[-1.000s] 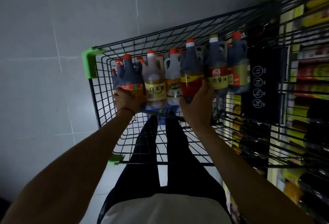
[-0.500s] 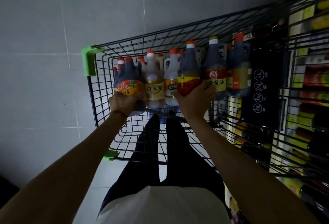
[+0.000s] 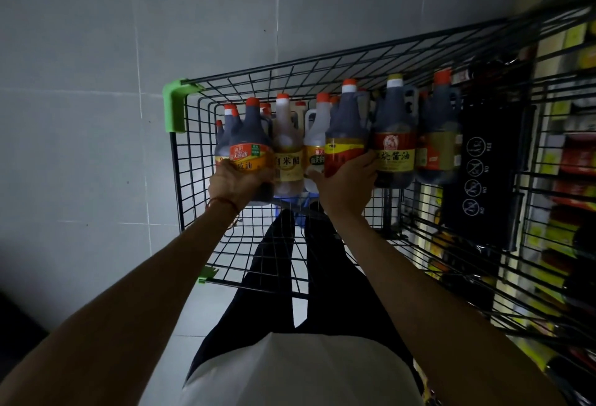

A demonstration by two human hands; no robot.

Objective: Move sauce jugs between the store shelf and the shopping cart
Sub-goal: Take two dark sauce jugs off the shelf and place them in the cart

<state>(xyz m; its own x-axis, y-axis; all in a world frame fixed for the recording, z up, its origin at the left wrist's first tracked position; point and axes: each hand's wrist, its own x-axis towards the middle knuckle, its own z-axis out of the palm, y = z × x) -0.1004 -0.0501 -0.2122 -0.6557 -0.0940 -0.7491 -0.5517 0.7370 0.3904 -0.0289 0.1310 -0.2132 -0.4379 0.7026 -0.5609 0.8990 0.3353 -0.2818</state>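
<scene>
Change: the orange-label jug [image 3: 250, 155] shows more of its label above your left hand [image 3: 235, 184] than it did a second ago and sits forward of the row. Your arms reach in much as before.
Cart: the shopping cart [image 3: 322, 62], with its green corner guard [image 3: 175, 105], encloses every jug. Grey floor tiles [image 3: 80, 99] lie to its left.
Left hand: your fingers are curled round the lower body of the orange-label jug, below the label and not on the handle.
Between your hands: a pale vinegar jug [image 3: 288, 157] and a white jug [image 3: 316, 144] stand pressed together between the two jugs you hold.
Right hand [image 3: 346, 184]: wrapped round the lower part of the red-label jug [image 3: 345, 147], with one digit lying against the neighbouring dark jug [image 3: 395, 138].
Far right: one more dark jug [image 3: 440, 138], then a black sign panel [image 3: 483, 173], with the store shelf [image 3: 574, 160] beyond the wire.
Bases: you cannot tell whether either held jug is clear of the cart floor.
Risk, slipping: each jug looks full and hangs on a single low grip on smooth plastic, so it may tip top-first or slide out as you lift.
Risk, neighbours: the row is packed tight, so pulling your two jugs out may topple the ones beside them.
Risk, wire: a cap could catch the rim on the swing toward the shelf.
</scene>
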